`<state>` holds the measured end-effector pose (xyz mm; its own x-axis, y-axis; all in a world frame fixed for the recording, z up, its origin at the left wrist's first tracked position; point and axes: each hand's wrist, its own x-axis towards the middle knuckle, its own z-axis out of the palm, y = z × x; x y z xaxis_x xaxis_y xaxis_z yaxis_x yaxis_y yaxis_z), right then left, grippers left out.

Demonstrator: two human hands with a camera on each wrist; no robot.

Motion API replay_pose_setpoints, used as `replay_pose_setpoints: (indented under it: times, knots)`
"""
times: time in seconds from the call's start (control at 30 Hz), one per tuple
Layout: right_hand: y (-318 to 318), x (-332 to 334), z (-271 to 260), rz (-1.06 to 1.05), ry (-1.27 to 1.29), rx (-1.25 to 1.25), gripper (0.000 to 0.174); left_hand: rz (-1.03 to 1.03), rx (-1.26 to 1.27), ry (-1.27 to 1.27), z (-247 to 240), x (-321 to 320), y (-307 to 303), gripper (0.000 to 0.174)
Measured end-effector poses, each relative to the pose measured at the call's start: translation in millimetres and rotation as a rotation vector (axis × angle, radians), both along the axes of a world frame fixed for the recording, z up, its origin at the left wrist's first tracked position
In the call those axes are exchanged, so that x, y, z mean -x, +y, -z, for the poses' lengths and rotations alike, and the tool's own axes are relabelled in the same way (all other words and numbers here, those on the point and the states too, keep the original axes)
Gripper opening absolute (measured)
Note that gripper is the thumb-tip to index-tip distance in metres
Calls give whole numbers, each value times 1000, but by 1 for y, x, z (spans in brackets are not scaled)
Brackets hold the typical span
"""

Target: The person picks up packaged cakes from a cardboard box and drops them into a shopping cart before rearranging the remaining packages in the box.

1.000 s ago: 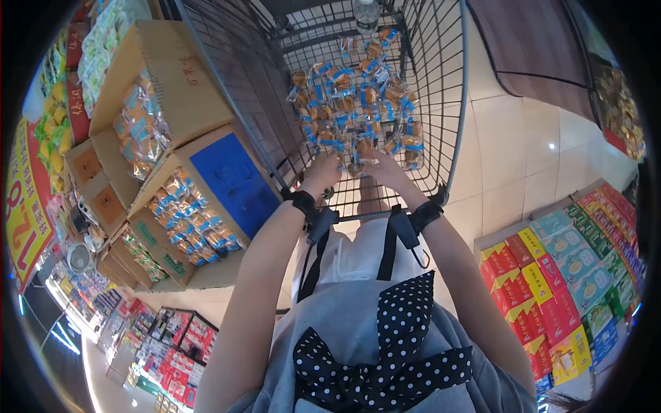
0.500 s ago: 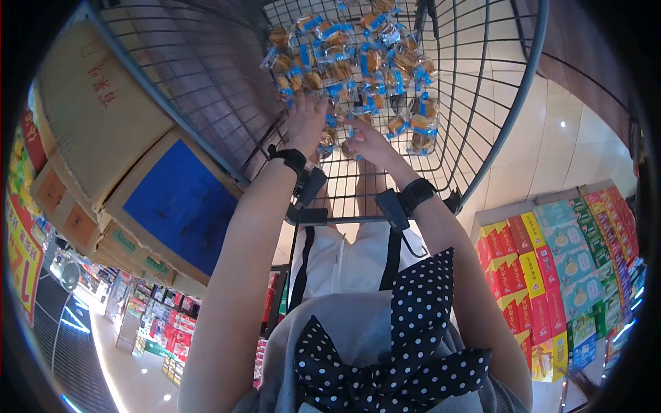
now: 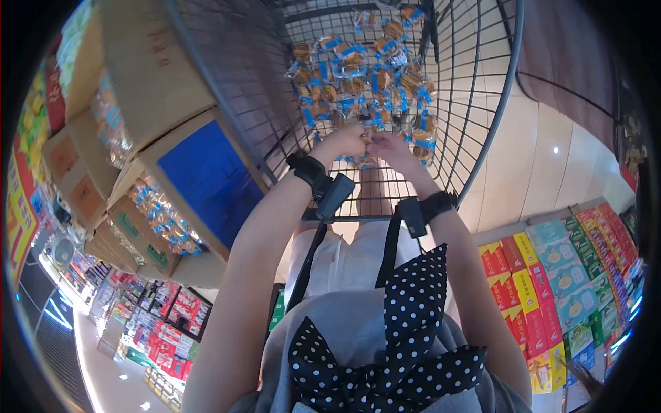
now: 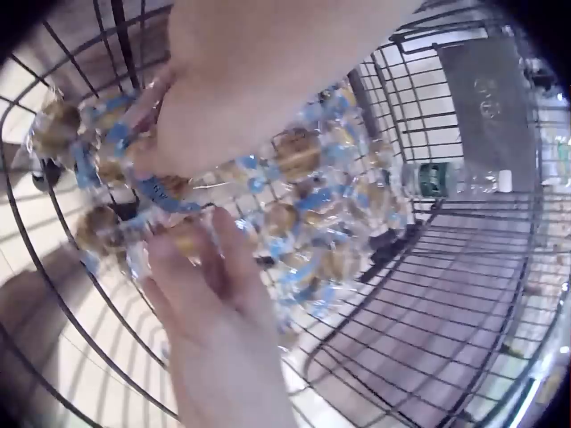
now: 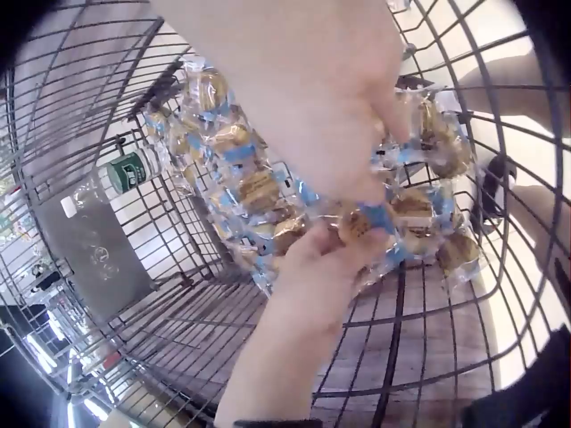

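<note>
My left hand (image 3: pixel 348 140) and right hand (image 3: pixel 392 148) meet at the near end of the shopping cart (image 3: pixel 482 155), over loose packets. In the right wrist view, the left hand's thumb and fingers pinch a wrapped biscuit (image 5: pixel 355 225), round and brown in clear film with a blue band. The right hand (image 5: pixel 348 143) comes from above, its fingertips at the same packet. Seen from the left wrist, the right hand's bent fingers (image 4: pixel 183 267) grip the film beside the left hand (image 4: pixel 165 147). Several more wrapped biscuits (image 3: pixel 351 65) lie spread over the wire floor in front.
A bottle with a green label (image 4: pixel 437 180) lies at the cart's far end, near a grey panel (image 4: pixel 489 111). Cardboard boxes (image 3: pixel 155 72) of packaged snacks stand close on the left, one with a blue panel (image 3: pixel 210 182). Stacked coloured cartons (image 3: pixel 530 289) stand on the right.
My hands were apart half a second ago, the left reaching over packets at the left. The left hand has moved back and right to meet the right hand. The head view has shifted too.
</note>
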<state>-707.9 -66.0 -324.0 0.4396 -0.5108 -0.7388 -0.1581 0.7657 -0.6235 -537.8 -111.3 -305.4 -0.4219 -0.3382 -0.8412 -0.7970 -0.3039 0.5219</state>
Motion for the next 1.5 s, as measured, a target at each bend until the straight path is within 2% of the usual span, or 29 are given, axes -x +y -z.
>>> replay_pose_setpoints:
  times: [0.07,0.13,0.17,0.27,0.37,0.47,0.57,0.67,0.77,0.83,0.87,0.97,1.0,1.07,1.1,1.23,1.27,1.3,1.37,1.43,1.5]
  knots:
    - [-15,10,-44,57,-50,-15,36,-3,190,41,-38,8,-8,31]
    - [-20,17,-87,154,-113,52,27,-18,221,57,-88,16,-13,30]
    - [-22,19,-108,138,-102,83,24,-21,246,66,-116,19,-17,30]
    - [-14,27,-162,114,-81,231,18,114,433,3,-201,30,-17,28]
    - [4,27,-208,134,-112,410,20,276,574,75,-270,25,-5,28]
    - [28,7,-258,171,-152,455,21,229,699,247,-295,0,25,25]
    - [54,-32,-289,99,-172,469,20,111,709,372,-325,-50,63,26]
    - [78,-74,-291,-62,-184,496,19,199,656,367,-321,-114,98,27]
    - [100,-119,-298,-164,-201,490,18,58,723,496,-325,-179,136,31]
    - [113,-148,-309,-199,-185,467,19,-28,629,501,-332,-217,157,33]
    - [117,-163,-311,-235,-179,534,19,-71,580,505,-334,-234,165,35]
    - [125,-212,-319,-274,-189,571,18,-171,675,495,-332,-284,188,35]
    - [123,-226,-316,-315,-166,600,13,-280,612,507,-338,-300,196,35]
    - [125,-257,-319,-272,-208,595,14,-491,541,630,-334,-329,208,35]
    - [127,-272,-324,-248,-228,591,15,-594,503,693,-332,-342,213,35]
    - [129,-309,-321,-306,-193,608,34,-682,462,562,-303,-368,231,33]
    - [127,-312,-312,-384,-183,614,41,-662,520,556,-280,-371,233,31]
    - [127,-314,-304,-402,-176,606,41,-620,574,563,-266,-374,234,34]
    - [127,-314,-293,-422,-162,608,40,-642,535,502,-263,-372,237,35]
    - [131,-316,-289,-275,-87,563,39,-397,771,261,-271,-372,235,36]
    - [127,-310,-291,-327,11,590,37,-132,978,32,-204,-380,227,36]
